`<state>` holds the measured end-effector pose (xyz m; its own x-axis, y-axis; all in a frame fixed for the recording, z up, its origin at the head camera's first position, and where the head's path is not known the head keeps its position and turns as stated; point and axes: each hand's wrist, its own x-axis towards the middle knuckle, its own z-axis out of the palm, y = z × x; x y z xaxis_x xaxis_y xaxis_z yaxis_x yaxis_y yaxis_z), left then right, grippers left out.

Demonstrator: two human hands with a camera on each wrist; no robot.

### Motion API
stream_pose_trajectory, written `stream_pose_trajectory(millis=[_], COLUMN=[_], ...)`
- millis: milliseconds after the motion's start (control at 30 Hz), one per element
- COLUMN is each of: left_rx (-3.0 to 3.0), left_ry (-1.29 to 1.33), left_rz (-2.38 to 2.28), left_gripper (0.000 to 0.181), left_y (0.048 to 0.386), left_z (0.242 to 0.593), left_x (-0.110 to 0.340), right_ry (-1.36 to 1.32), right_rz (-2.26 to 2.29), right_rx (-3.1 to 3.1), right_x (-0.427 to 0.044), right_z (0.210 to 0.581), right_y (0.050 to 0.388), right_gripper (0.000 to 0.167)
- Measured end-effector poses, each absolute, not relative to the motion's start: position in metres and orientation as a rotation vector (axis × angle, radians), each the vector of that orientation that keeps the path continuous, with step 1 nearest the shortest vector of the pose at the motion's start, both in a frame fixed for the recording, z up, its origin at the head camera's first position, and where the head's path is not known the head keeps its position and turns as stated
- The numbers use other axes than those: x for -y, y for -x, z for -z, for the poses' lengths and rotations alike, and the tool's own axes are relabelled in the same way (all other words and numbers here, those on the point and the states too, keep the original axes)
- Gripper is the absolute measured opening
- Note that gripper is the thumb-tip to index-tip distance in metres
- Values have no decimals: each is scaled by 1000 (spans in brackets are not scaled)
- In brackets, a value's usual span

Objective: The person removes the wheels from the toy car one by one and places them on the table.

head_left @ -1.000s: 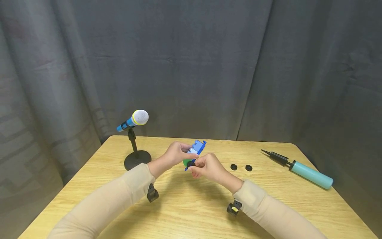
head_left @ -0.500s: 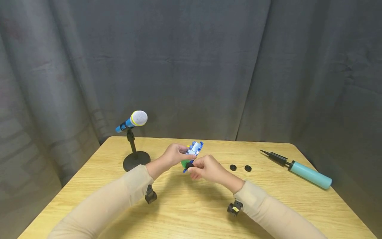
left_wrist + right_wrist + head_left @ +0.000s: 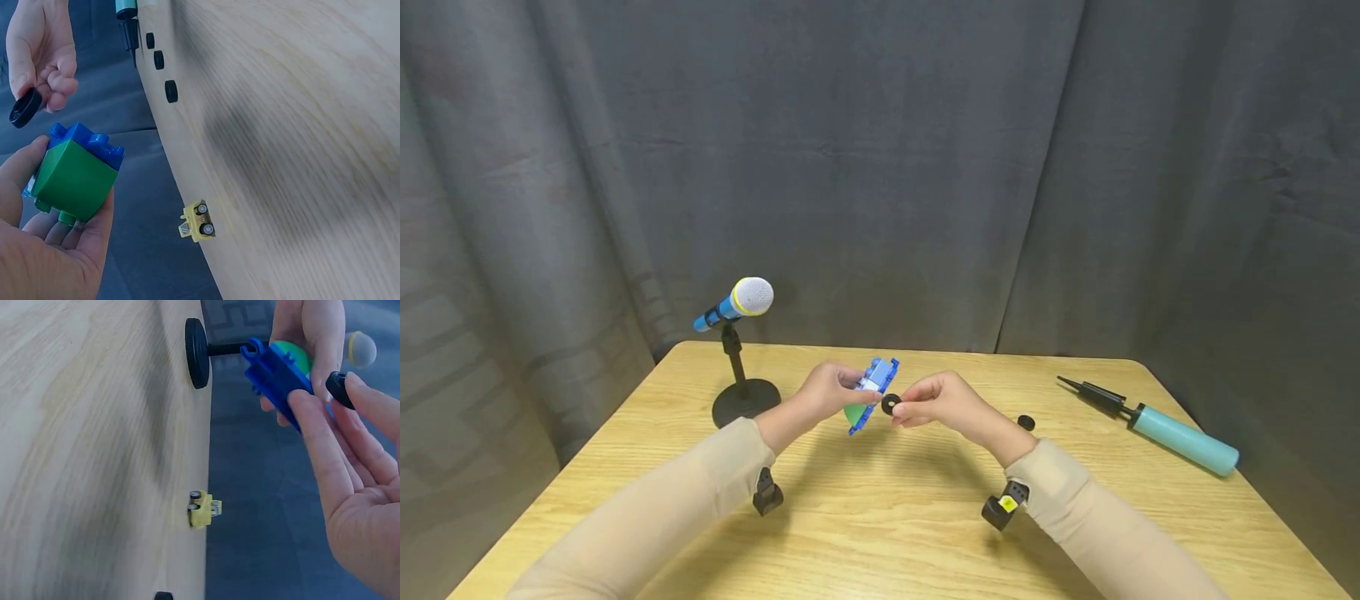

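Observation:
My left hand grips a toy vehicle body made of blue and green plastic blocks, tilted above the table. The green block faces the left wrist camera, and the blue base shows its hooked end in the right wrist view. Just to the right, my right hand pinches a black toy wheel between thumb and fingers. A small gap separates the wheel from the blue base. Several more black wheels lie on the table; in the head view my right hand hides some of them.
A yellow toy car stands on the wooden table, hidden in the head view. At the left is a blue microphone on a black stand. A teal hand pump lies at the right. Grey curtains hang behind.
My right hand has drawn back rightward from the toy vehicle with the wheel, which was against the blue base. My left hand has shifted slightly left with the vehicle.

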<state>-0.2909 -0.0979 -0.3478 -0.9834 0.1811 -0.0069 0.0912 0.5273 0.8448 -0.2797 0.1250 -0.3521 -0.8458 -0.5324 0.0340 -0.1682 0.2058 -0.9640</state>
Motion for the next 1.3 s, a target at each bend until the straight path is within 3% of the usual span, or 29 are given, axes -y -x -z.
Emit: stream_pose_trajectory(millis=[267,567,967,1300], left_rx=[-2651,-2664,-2669,-2659], left_ry=[-204,-194,-223,-233], left_rz=[-1463,-1453,-1438,-1423], left_gripper=[53,53,53,54], left_y=[290,292,290,286], left_z=[350,353,356,353], left_x=[101,104,102,102], right_ry=[518,433,152,149], right_rz=[1788,1824,1685,1386], right_rx=[-2125,-2158,-2355,-2579], right_x=[-134,-140,-128,-119], right_z=[363,378,403,409], right_y=[293,320,344,348], right_gripper=[13,28,20,10])
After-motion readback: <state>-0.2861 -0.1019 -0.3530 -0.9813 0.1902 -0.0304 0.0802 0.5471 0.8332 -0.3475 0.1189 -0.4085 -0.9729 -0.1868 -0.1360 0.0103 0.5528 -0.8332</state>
